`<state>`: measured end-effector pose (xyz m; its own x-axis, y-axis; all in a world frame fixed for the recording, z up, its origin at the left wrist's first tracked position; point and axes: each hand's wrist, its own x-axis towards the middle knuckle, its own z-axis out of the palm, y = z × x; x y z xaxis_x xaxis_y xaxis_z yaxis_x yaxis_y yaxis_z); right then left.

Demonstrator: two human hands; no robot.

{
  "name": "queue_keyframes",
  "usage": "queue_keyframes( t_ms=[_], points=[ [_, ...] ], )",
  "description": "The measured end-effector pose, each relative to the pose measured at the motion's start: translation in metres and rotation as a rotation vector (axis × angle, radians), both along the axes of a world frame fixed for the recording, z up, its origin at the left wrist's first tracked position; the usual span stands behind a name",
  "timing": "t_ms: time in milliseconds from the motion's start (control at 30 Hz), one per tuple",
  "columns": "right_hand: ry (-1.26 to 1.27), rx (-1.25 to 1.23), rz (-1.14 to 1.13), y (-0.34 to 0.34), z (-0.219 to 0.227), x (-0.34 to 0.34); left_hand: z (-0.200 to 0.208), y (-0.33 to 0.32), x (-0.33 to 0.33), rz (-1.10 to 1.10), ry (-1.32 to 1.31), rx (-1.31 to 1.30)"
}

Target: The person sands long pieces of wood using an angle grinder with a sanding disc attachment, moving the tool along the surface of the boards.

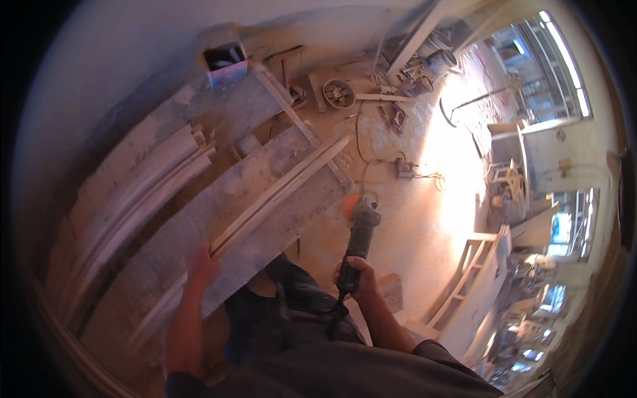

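My right hand (358, 273) is closed around the body of a dark angle grinder (360, 229), held upright off the bench's right side. An orange disc (350, 207) sits at its head, smeared as if spinning, and the cord hangs down from the handle end. My left hand (204, 264), slightly blurred, grips a long, narrow wooden strip (285, 182) lying lengthwise on the grey workbench (255, 235). The grinder is apart from the strip, to the right of it.
Several long pale mouldings (146, 172) lie stacked on the bench's left side. A box (227, 65) stands at its far end. Beyond are a round bucket (339, 95), a power tool (403, 167) and cords on the dusty floor. A wooden frame (464, 282) stands at the right.
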<state>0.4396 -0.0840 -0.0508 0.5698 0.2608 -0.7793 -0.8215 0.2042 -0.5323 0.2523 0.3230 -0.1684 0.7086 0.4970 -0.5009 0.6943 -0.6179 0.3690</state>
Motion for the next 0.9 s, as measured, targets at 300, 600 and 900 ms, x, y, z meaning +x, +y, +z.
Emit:
queue_keyframes(
  t_ms=[300,600,900],
  points=[
    [-0.104,0.082,-0.249,-0.001,0.009,-0.096,0.073,0.050,-0.148,0.223,-0.162,-0.814],
    [-0.162,0.052,-0.186,0.037,0.025,-0.171,0.111,0.020,-0.280,0.504,-0.158,-0.761],
    [-0.299,0.188,0.080,0.081,0.052,-0.157,0.164,-0.062,-0.349,0.585,-0.337,-0.563]
  ],
)
